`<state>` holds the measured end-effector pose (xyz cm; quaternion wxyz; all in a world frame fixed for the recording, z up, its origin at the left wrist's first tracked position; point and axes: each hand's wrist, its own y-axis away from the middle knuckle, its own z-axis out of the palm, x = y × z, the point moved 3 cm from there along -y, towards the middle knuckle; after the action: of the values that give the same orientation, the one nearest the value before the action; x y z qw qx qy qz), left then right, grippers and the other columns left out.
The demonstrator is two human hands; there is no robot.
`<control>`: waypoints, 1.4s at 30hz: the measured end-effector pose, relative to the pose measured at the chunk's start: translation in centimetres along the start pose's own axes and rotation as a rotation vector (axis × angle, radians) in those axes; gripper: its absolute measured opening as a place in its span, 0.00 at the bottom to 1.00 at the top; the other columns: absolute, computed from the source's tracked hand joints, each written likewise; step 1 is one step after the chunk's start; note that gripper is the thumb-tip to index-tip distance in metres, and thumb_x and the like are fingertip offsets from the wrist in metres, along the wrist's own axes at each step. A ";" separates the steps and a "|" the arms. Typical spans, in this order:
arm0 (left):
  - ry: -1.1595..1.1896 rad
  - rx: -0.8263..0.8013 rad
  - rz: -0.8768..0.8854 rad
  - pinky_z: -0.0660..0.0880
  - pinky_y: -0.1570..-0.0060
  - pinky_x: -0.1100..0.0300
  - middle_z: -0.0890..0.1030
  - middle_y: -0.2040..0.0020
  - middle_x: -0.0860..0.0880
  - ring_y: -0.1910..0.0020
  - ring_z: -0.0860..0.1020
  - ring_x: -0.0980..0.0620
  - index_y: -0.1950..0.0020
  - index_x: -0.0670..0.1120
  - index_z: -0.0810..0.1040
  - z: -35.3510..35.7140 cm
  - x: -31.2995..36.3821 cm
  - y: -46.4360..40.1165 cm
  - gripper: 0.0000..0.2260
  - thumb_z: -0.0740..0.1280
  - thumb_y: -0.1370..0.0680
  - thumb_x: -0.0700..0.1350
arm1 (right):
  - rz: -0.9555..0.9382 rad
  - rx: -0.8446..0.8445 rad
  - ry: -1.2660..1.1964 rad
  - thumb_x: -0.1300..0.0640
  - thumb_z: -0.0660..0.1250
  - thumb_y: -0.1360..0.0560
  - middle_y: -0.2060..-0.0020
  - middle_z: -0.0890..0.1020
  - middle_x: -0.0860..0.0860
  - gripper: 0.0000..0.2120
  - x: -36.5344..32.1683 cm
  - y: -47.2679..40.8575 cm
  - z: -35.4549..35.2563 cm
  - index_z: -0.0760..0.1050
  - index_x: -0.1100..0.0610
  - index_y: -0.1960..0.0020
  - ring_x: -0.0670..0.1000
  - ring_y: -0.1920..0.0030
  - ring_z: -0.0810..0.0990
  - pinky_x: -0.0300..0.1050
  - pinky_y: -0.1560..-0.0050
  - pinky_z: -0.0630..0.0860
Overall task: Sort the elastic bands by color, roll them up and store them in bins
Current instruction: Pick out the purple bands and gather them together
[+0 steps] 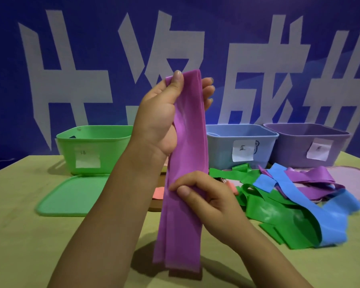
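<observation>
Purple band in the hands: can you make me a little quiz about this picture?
1. True or false: the left hand pinches the top of the purple band.
2. Which bin stands farthest right? A green bin, B blue bin, C purple bin.
3. Fill in: the flat green lid lies in front of the ____ bin.

Key: 1 true; 2 C; 3 green. The right hand grips the band lower down.
</observation>
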<state>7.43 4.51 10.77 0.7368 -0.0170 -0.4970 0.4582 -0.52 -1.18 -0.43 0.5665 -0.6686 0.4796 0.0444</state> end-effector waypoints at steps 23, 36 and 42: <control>-0.065 0.016 0.039 0.78 0.48 0.44 0.84 0.53 0.46 0.52 0.83 0.47 0.48 0.45 0.76 -5.3 0.5 -4.0 0.07 0.61 0.21 0.36 | 0.476 -0.330 -0.126 0.59 0.65 0.23 0.51 0.81 0.38 0.14 2.0 4.1 0.0 0.80 0.39 0.51 0.38 0.50 0.78 0.31 0.52 0.73; -0.048 0.131 -0.046 0.79 0.58 0.61 0.85 0.57 0.48 0.57 0.83 0.53 0.46 0.40 0.78 -7.9 0.4 -5.1 0.08 0.62 0.22 0.38 | 0.615 -0.250 0.081 0.63 0.70 0.28 0.59 0.84 0.41 0.15 4.5 5.2 -2.0 0.82 0.42 0.56 0.36 0.58 0.80 0.27 0.56 0.72; -0.153 0.154 0.029 0.79 0.59 0.58 0.84 0.51 0.44 0.51 0.83 0.50 0.43 0.41 0.76 -6.0 -0.6 -4.2 0.09 0.64 0.23 0.36 | 0.610 -0.258 0.183 0.60 0.68 0.25 0.54 0.83 0.40 0.11 5.0 5.5 -2.7 0.82 0.46 0.48 0.36 0.54 0.79 0.26 0.55 0.72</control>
<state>14.63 4.23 9.29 0.6891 0.0674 -0.5147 0.5056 -2.95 -5.67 -6.41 0.3924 -0.5618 0.6967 0.2122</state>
